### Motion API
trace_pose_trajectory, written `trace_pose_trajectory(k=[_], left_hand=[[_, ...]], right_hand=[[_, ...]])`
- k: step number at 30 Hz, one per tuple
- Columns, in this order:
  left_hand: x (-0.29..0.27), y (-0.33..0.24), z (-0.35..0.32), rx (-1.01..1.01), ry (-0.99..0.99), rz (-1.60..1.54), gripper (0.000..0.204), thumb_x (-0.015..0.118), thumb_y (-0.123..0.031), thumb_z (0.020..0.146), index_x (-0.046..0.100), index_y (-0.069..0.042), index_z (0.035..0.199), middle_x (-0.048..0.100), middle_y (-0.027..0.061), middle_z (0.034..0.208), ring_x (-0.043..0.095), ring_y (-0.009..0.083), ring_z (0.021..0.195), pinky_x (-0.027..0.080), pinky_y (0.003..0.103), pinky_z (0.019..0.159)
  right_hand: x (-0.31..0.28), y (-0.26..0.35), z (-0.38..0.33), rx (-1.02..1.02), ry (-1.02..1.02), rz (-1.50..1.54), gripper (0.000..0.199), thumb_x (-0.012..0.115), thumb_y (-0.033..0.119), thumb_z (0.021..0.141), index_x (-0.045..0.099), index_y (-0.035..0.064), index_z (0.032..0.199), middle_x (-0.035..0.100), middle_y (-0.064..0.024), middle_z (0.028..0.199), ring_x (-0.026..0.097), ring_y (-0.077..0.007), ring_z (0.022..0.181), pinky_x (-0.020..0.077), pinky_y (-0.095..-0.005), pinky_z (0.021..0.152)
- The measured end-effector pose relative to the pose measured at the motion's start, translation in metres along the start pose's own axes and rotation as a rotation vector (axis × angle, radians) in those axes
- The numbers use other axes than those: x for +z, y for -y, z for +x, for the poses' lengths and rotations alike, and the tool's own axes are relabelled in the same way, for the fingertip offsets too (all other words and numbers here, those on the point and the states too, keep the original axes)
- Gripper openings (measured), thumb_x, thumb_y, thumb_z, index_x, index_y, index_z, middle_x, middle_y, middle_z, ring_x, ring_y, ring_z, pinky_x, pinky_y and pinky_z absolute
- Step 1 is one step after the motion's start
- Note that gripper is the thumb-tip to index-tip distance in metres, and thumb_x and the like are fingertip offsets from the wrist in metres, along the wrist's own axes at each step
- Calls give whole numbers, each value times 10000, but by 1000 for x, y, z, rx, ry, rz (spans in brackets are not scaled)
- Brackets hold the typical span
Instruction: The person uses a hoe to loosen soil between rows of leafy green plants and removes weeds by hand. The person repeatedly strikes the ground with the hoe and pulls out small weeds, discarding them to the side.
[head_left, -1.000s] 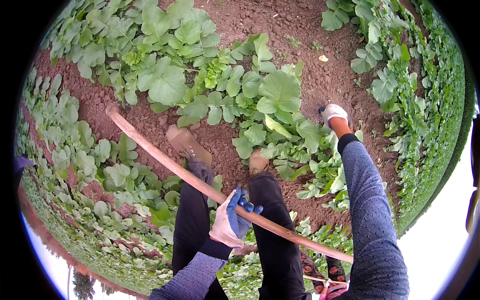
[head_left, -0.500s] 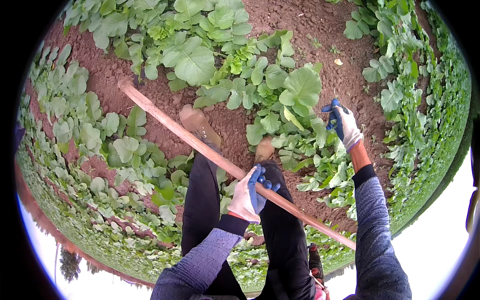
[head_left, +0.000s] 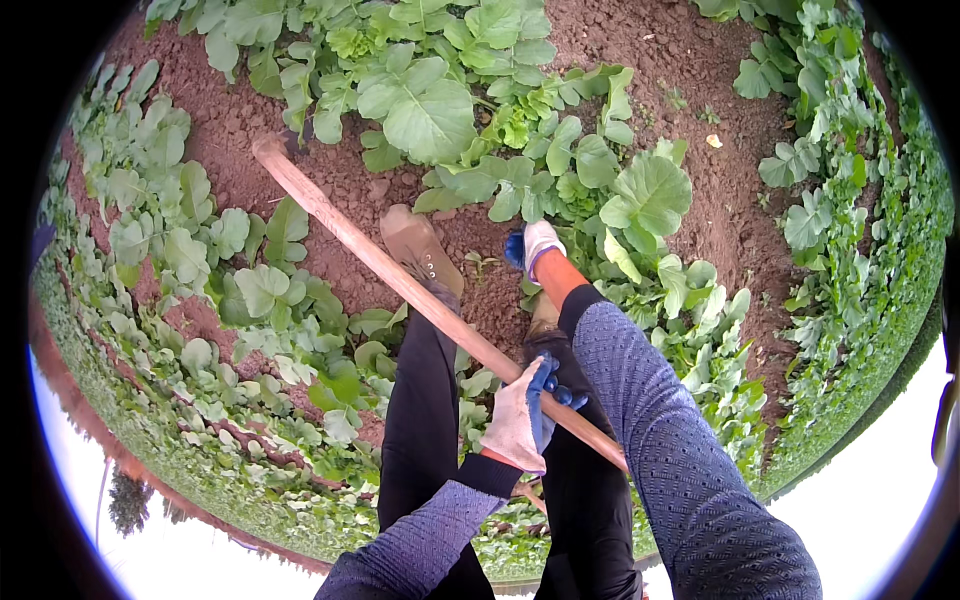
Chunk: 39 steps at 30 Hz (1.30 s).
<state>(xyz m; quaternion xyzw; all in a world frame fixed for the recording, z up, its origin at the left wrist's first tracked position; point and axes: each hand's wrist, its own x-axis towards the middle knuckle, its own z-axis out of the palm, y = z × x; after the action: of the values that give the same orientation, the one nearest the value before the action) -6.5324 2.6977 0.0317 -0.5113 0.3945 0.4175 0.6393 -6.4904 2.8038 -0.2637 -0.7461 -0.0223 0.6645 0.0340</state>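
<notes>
Wooden handle (head_left: 400, 285) held aslant over reddish soil (head_left: 640, 60), amid leafy green plants (head_left: 430, 115).

Broad-leaved plants are spread on both sides of the handle, with bare soil showing between them. Two dark-trousered legs (head_left: 420, 430) are crossed by the handle, which is slanted from upper left to lower right, its near end met by the right sleeve (head_left: 670, 420), patterned blue-grey. Just right of the handle's upper half, the tan left boot (head_left: 420, 245) is planted; farther right, the right boot (head_left: 545, 315) is partly hidden. On the handle's lower part the left hand (head_left: 518, 410), gloved in white and blue, is wrapped firmly. Right of the handle, the right hand (head_left: 535, 245), likewise gloved, is held beside the leaves; whether anything is grasped cannot be told. At the handle's far end, a small dark piece (head_left: 296, 141) is seen.
</notes>
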Motion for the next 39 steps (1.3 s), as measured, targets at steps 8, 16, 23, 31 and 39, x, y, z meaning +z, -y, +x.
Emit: trace_pose_trajectory(k=[8,16,23,31,39], left_hand=[[-33,4,15,145,115,58,221,455,-179,1000,552,-55,1155,603,54,988,597,192,866,501,352,823],[-5,10,18,76,167,-48,213,523,-202,979,575,-58,1127,595,56,957,611,219,886,529,404,839],[33,-4,-17,51,125,-150,207,634,-239,916,574,-71,1021,497,30,864,557,219,716,563,477,699],[82,-107,-69,356,147,-6,176,586,-260,949,598,-84,953,477,-21,693,517,123,590,521,349,576],[36,-22,-89,206,71,-8,173,641,-246,911,602,-77,899,506,6,680,512,166,522,510,366,506]], right_hand=[[17,-17,-66,20,168,-203,407,476,407,954,637,97,746,457,18,526,412,-133,390,390,-294,381],[-88,32,-232,-176,447,-1240,285,569,252,946,655,59,1137,702,-126,900,626,-213,732,512,-334,718],[-288,61,-483,-206,237,-1491,454,694,369,812,641,41,1122,681,-190,881,665,-231,805,511,-369,753],[-287,26,-476,-221,-157,-1744,331,660,311,841,640,87,1083,667,-110,746,639,-218,688,504,-389,629],[-383,-78,-554,-224,18,-1170,269,654,182,849,641,58,1087,654,-75,857,590,-161,790,502,-339,695]])
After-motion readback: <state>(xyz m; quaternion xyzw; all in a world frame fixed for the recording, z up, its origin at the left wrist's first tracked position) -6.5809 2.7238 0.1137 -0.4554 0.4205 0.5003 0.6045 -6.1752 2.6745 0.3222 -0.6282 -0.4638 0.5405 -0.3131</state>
